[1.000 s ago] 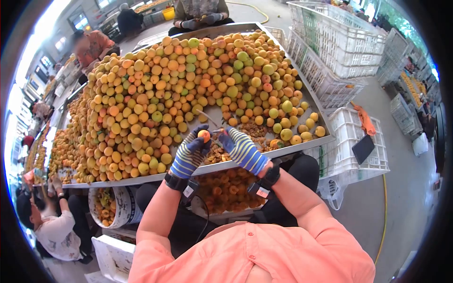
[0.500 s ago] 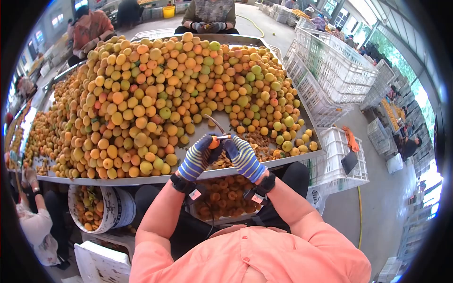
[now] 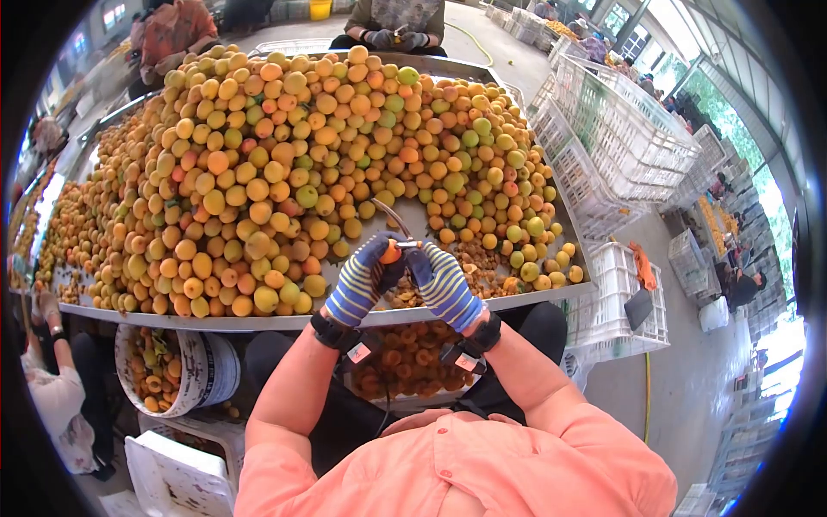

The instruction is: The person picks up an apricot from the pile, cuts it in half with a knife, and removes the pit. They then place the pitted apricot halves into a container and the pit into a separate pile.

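Observation:
My left hand (image 3: 369,274), in a blue striped glove, is closed round an orange fruit (image 3: 392,252) near the front edge of the metal tray (image 3: 215,323). My right hand (image 3: 441,280), gloved alike, is closed against it and holds a thin curved tool (image 3: 394,217) that points up and left. The fingertips of both hands meet at the fruit. Behind them rises a big heap of yellow, orange and green fruit (image 3: 284,172). Small brown scraps (image 3: 478,263) lie beside my right hand. Below the tray edge, a crate holds opened fruit (image 3: 405,362).
A white bucket (image 3: 220,370) with fruit pieces stands at lower left, above a white tub (image 3: 177,478). Stacked white crates (image 3: 629,138) are at right, with an orange cloth (image 3: 642,265) on a nearer one. Co-workers (image 3: 396,26) sit across the tray and at left.
The view has shifted a little. My hands stay together at the fruit, and the curved tool remains between them, slightly more tilted.

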`<state>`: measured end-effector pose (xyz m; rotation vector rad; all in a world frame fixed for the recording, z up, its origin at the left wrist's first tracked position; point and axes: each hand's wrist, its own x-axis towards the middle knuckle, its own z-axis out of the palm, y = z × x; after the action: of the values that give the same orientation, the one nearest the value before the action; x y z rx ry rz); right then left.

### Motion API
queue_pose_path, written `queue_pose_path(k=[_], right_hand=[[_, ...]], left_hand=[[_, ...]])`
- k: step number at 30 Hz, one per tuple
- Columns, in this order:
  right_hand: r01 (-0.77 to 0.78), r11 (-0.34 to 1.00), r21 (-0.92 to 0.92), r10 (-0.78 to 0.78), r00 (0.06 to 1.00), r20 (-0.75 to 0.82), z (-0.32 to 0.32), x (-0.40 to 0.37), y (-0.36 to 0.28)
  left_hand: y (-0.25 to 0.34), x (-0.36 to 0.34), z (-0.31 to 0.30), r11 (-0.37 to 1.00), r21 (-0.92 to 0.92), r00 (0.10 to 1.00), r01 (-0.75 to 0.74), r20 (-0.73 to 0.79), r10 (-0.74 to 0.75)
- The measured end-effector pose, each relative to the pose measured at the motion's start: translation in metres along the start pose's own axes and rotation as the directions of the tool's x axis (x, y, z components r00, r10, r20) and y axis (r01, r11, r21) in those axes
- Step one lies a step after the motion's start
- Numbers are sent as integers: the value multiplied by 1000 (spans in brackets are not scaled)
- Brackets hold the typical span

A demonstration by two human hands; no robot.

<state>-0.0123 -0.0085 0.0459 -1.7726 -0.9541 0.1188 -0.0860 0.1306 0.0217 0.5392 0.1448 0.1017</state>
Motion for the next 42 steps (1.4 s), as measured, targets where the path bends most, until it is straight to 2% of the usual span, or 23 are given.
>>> queue_pose_path(k=[2, 6, 8, 11, 13, 15, 16, 17, 18, 19, 22, 24, 25, 26, 28, 30, 32, 34, 35, 37, 39, 41, 42], right_hand=[[36, 997, -67, -36, 999, 2, -1, 0, 5], [72, 987, -147, -74, 997, -5, 0, -3, 8], [7, 993, -121, -9, 1000, -18, 3, -2, 1], [-62, 991, -121, 58, 998, -34, 7, 4, -5], [-176, 984, -8, 176, 984, 10, 9, 4, -7], [-250, 957, 149, 250, 968, 18, 16, 7, -6], [-461, 781, 422, 422, 887, 190, 12, 8, -6], [-637, 484, 600, 505, 764, 402, 4, 9, -6], [-745, 115, 657, 490, 618, 615, -2, 12, -16], [-783, -51, 620, 434, 542, 720, -7, 16, -27], [-765, -401, 504, -65, 573, 817, -2, 18, 11], [-771, -329, 545, -57, 593, 804, -3, 13, 4], [-772, -283, 569, -13, 596, 803, -4, 12, -2], [-770, -238, 592, 29, 604, 797, -4, 10, -6], [-752, 16, 658, 261, 639, 724, -6, 11, -12], [-745, 327, 582, 495, 659, 566, -7, 13, -14], [-656, 527, 540, 443, 754, 485, -6, 11, -8], [-530, 657, 537, 367, 846, 387, -2, 9, -16], [-427, 796, 428, 333, 901, 279, 3, 7, -9], [-290, 928, 234, 255, 952, 170, 10, 5, 12], [-136, 990, 33, 134, 990, 45, 12, 2, 19], [18, 986, -169, -33, 996, -86, 12, 0, 19], [-48, 976, -212, 41, 999, -35, 9, 0, 14]], left_hand=[[-1, 2, 0, 1000, 14, 1000, -8, 14, 7], [-5, 7, -8, 975, 192, 993, -113, 42, 107], [-8, 11, -3, 937, 267, 974, -225, 52, 219], [-2, 9, 4, 835, 498, 960, -234, -15, 278], [-3, 7, 9, 753, 622, 945, -213, -65, 321], [-5, 11, 13, 740, 604, 927, -295, -8, 376], [-5, 12, 13, 733, 594, 915, -332, 14, 403], [-5, 13, 13, 701, 615, 902, -361, 38, 431], [-3, 13, 14, 693, 619, 899, -371, 52, 435], [-1, 12, 19, 685, 621, 897, -382, 68, 438], [0, 21, 9, 667, 622, 883, -411, 89, 461], [-4, 30, -2, 723, 556, 885, -411, 52, 463], [-2, 29, -5, 820, 447, 909, -357, -33, 415], [-1, 27, -6, 872, 338, 923, -353, -28, 385], [7, 23, -3, 937, 113, 943, -331, 1, 333], [14, 20, -3, 954, -30, 953, -298, 41, 299], [13, 21, -8, 950, -124, 954, -286, 55, 294], [13, 23, -8, 954, -83, 957, -289, 17, 291], [13, 24, -6, 954, -62, 954, -295, 35, 297], [13, 25, -4, 951, -5, 950, -308, 57, 308], [13, 24, -5, 945, 65, 946, -321, 63, 317], [14, 24, -6, 947, 95, 951, -308, 64, 303], [15, 23, -5, 947, 109, 953, -302, 64, 297]])
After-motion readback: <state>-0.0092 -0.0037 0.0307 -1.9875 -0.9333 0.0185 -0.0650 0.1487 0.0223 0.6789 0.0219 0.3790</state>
